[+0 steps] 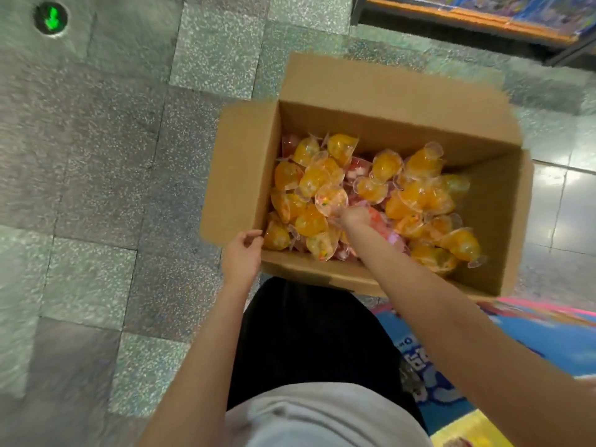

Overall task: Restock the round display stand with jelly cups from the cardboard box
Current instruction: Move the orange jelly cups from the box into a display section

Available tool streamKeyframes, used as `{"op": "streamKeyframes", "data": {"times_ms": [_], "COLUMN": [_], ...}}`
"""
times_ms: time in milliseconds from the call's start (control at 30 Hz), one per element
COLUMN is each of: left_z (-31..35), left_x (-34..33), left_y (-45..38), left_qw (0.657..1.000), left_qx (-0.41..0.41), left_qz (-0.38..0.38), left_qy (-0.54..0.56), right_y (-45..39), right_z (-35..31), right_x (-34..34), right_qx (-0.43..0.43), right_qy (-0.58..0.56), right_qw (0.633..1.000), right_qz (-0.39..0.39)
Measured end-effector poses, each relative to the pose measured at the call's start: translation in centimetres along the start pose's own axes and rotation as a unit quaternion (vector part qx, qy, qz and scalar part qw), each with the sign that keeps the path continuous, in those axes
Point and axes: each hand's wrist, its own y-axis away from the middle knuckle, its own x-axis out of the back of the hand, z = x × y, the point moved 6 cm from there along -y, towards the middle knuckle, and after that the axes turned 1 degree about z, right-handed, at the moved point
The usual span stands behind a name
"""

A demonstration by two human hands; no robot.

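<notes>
An open cardboard box (pixel 380 124) stands on the floor in front of me, holding several orange and red jelly cups (pixel 416 196). My right hand (pixel 353 217) reaches down into the middle of the pile, and its fingers pinch the rim of a clear cup with a pale pink lid (pixel 331 200). My left hand (pixel 243 256) grips the box's near left corner, fingers curled over the edge. The round display stand is out of view.
Speckled grey floor tiles (pixel 113 156) spread to the left. A dark shelf with colourful packages (pixel 483 14) runs along the top right. Bright blue, pink and yellow printed goods (pixel 451 366) lie at the lower right beside my legs.
</notes>
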Motion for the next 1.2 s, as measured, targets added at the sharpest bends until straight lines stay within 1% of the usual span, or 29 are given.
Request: {"op": "streamKeyframes", "data": {"times_ms": [67,167,233,300,367,433,500,567,633,667,700,733,767,833,867,900,1000,1067,1200], "left_z": [0.1,0.8,1.6,2.6,3.5,3.9,4.0,3.8,3.0,2.5,1.9,1.4,0.7,-0.6,-1.1,-1.6,-2.6,-3.1,-3.2], "left_x": [0.2,-0.3,-1.0,-1.8,-2.4,-2.9,-3.1,-2.7,-1.6,-1.2,-0.7,-0.2,0.2,0.8,1.0,1.0,0.6,0.2,-0.4], "left_y": [0.0,0.5,1.1,1.8,2.4,2.8,3.1,3.1,2.9,2.9,2.7,2.7,2.5,2.3,2.3,2.4,2.5,2.6,2.6], "left_qw": [1.000,0.991,0.981,0.969,0.961,0.954,0.946,0.944,0.937,0.923,0.905,0.884,0.864,0.826,0.814,0.804,0.788,0.782,0.792], "left_qx": [-0.002,-0.022,-0.036,-0.035,-0.039,-0.035,-0.031,-0.025,-0.005,0.009,0.020,0.027,0.035,0.053,0.066,0.078,0.113,0.133,0.125], "left_qz": [-0.011,-0.056,-0.091,-0.132,-0.172,-0.204,-0.222,-0.206,-0.157,-0.140,-0.124,-0.109,-0.090,-0.049,-0.033,-0.019,0.010,0.023,0.022], "left_qy": [0.018,0.122,0.167,0.207,0.212,0.215,0.235,0.258,0.311,0.358,0.407,0.454,0.495,0.558,0.577,0.589,0.605,0.608,0.597], "right_y": [0.1,1.8,3.2,5.4,8.2,11.0,12.9,14.0,14.6,14.5,14.1,13.1,11.8,9.1,8.0,7.2,5.8,5.1,4.5], "right_z": [-0.5,-2.0,-3.5,-5.1,-6.5,-7.2,-7.0,-6.5,-6.0,-5.7,-5.5,-5.4,-5.1,-4.2,-3.6,-3.0,-1.5,-0.9,-0.7], "right_x": [0.9,2.9,3.7,4.0,3.4,1.9,0.2,-1.2,-2.1,-2.3,-2.3,-2.2,-1.9,-1.6,-1.7,-2.0,-3.1,-3.6,-4.1], "right_qx": [0.031,0.061,0.109,0.169,0.229,0.270,0.289,0.286,0.257,0.240,0.233,0.239,0.243,0.217,0.195,0.168,0.100,0.077,0.065], "right_qy": [0.026,0.046,0.075,0.111,0.159,0.217,0.277,0.291,0.225,0.181,0.155,0.163,0.199,0.298,0.343,0.372,0.375,0.349,0.311], "right_qw": [0.999,0.992,0.985,0.976,0.960,0.935,0.908,0.899,0.916,0.927,0.934,0.939,0.939,0.928,0.918,0.912,0.921,0.934,0.948], "right_qz": [0.017,0.103,0.114,0.077,0.005,-0.077,-0.125,-0.159,-0.209,-0.226,-0.221,-0.187,-0.137,-0.054,-0.034,-0.030,-0.040,-0.022,0.025]}}
